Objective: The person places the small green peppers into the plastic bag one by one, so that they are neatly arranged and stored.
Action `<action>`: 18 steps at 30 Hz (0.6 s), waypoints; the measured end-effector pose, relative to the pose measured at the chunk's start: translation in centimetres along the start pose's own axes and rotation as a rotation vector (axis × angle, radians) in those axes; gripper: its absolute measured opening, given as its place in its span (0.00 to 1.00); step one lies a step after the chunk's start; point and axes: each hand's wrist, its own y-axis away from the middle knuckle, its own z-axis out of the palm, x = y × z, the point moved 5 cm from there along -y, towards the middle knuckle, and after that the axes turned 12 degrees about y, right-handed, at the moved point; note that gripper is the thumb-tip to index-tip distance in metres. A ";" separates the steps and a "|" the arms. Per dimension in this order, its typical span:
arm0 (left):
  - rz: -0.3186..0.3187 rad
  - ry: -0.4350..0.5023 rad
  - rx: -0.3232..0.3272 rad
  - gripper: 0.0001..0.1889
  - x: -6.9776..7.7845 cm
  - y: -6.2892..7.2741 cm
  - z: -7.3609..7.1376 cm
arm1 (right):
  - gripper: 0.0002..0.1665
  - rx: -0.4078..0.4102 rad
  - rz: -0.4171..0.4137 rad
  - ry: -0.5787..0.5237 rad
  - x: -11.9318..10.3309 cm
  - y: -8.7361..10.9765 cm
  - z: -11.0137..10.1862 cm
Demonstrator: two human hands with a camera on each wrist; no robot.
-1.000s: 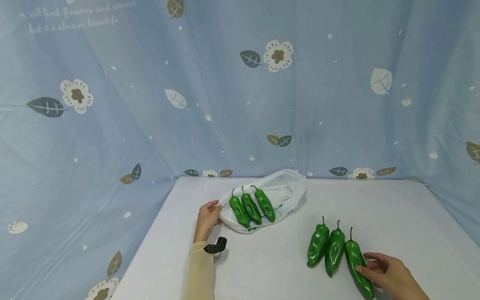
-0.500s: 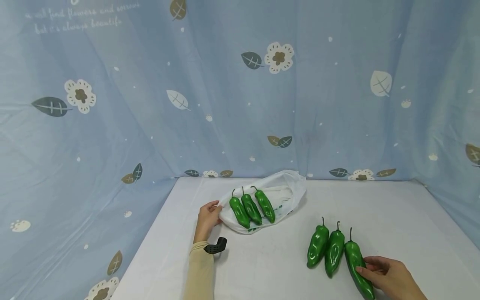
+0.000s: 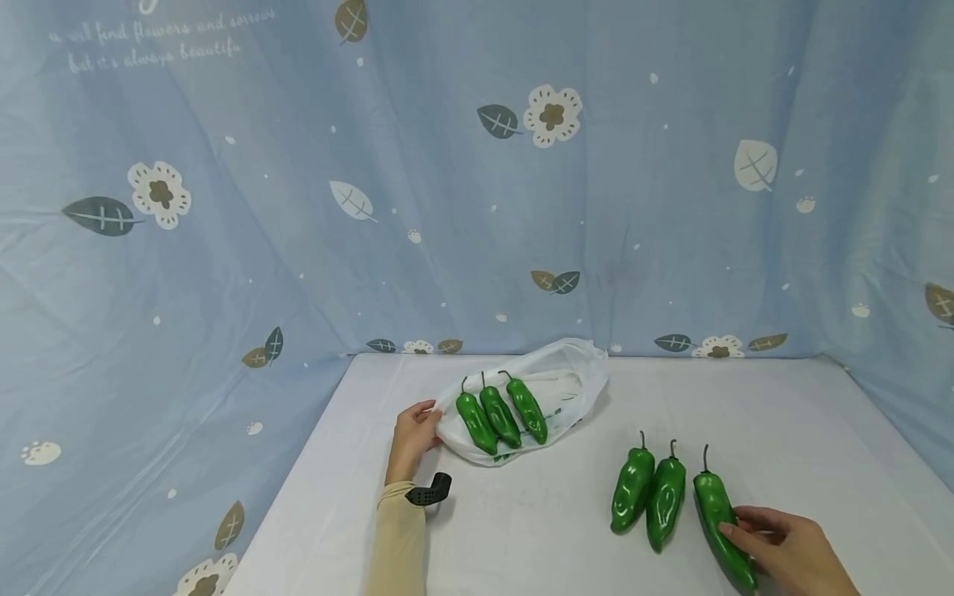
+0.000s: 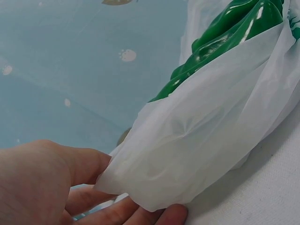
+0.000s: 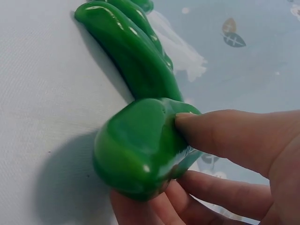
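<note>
My left hand (image 3: 413,434) pinches the left edge of a white plastic bag (image 3: 559,386); in the left wrist view the thumb and fingers hold the thin film (image 4: 173,145). Three long green peppers (image 3: 499,414) lie side by side at the bag, stems pointing away. At the right front, my right hand (image 3: 793,546) grips a green pepper (image 3: 715,513) between thumb and fingers. The right wrist view shows this pepper's rounded tip (image 5: 136,150) lifted, with a shadow below. Two more green peppers (image 3: 631,488) lie on the table just left of it.
A white cloth (image 3: 537,521) covers the table. Blue patterned curtains (image 3: 633,248) hang along the back and both sides. A black device (image 3: 429,490) sits on the left wrist over a beige sleeve (image 3: 397,538).
My right hand has shifted the gripped pepper slightly right, widening the gap from the two beside it. The left hand and the bag keep their place.
</note>
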 end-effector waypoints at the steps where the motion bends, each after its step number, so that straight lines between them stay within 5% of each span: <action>1: 0.004 -0.001 0.001 0.22 0.0 0.0 0.0 | 0.55 0.001 -0.001 -0.002 0.0 0.0 -0.1; 18: -0.008 0.001 0.002 0.22 0.0 -0.1 0.0 | 0.51 0.074 -0.052 0.030 -1.6 0.0 -1.7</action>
